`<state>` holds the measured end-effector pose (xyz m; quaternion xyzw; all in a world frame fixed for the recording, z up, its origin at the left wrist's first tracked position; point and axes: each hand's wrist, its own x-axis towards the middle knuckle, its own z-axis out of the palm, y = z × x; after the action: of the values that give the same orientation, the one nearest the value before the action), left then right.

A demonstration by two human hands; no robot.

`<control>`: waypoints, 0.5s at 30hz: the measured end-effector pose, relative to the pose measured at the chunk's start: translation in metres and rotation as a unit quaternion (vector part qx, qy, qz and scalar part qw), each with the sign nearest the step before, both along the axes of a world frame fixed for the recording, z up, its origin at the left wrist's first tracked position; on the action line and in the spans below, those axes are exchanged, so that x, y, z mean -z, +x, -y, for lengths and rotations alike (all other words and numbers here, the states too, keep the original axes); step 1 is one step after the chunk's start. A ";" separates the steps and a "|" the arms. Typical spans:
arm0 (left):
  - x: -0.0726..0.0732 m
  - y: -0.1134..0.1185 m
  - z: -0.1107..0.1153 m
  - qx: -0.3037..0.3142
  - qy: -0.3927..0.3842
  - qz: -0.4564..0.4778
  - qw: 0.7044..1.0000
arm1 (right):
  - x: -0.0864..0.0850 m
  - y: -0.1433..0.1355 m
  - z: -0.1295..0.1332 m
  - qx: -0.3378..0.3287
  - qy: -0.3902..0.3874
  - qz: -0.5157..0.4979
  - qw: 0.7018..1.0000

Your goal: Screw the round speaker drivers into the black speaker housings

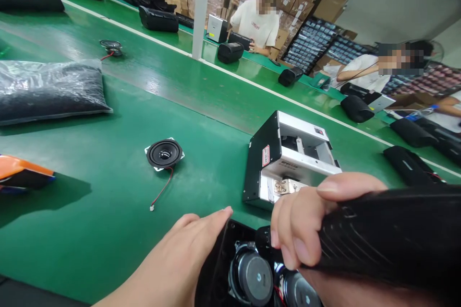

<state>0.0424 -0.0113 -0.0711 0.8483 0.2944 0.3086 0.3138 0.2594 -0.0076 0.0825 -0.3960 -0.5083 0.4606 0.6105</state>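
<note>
Green matting (pixel 108 177) is covering a long workbench backed by stacked cartons. At far left a plastic bag (pixel 50 88) is lying, with a loose speaker driver (pixel 164 153) near the middle. A black speaker housing (pixel 252 268) is being steadied at the near edge by the left hand (pixel 187 254), fingers laid flat along its side. The right hand (pixel 309 220) is being closed around a black mesh grille (pixel 389 235) above it. Just behind, a metal device (pixel 288 158) is standing.
</note>
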 end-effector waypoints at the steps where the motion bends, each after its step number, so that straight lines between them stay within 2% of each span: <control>1: -0.001 0.000 0.000 0.000 0.000 0.003 1.000 | 0.000 -0.001 0.000 0.007 0.014 0.005 1.000; 3: -0.002 0.000 0.000 0.003 -0.003 0.006 1.000 | 0.000 -0.003 0.000 0.022 0.033 0.013 0.999; 11: 0.003 0.000 0.001 0.013 -0.022 0.001 1.000 | -0.002 -0.005 0.000 0.007 0.018 -0.010 1.000; 15: 0.001 0.000 0.001 0.004 -0.004 0.021 1.000 | 0.005 0.000 0.002 -0.011 0.004 -0.013 1.000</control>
<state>0.0427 -0.0126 -0.0719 0.8416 0.2857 0.3240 0.3241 0.2591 -0.0101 0.0779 -0.3819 -0.5064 0.4703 0.6137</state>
